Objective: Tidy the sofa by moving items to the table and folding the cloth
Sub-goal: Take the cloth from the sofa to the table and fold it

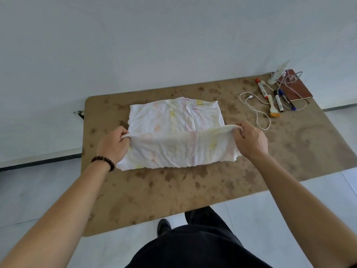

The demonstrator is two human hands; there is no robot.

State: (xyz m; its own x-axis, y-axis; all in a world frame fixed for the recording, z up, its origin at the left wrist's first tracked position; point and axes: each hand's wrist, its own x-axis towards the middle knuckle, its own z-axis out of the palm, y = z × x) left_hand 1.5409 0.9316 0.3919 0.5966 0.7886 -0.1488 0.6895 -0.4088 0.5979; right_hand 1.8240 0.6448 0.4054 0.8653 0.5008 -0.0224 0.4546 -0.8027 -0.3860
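A white cloth [173,120] with faint yellow and pink stains lies on the brown mottled table [173,190]. Its near part is lifted into a fold stretched taut between my hands. My left hand [114,144], with a dark bead bracelet on the wrist, pinches the fold's left end. My right hand [251,140] pinches the right end. The far half of the cloth rests flat on the table.
At the table's far right lie a brown notebook [297,89], a white bottle [278,72], several markers [280,99], a small brush [273,109] and a white cable [255,111]. A white wall stands behind. My dark trousers and shoe show below the near edge.
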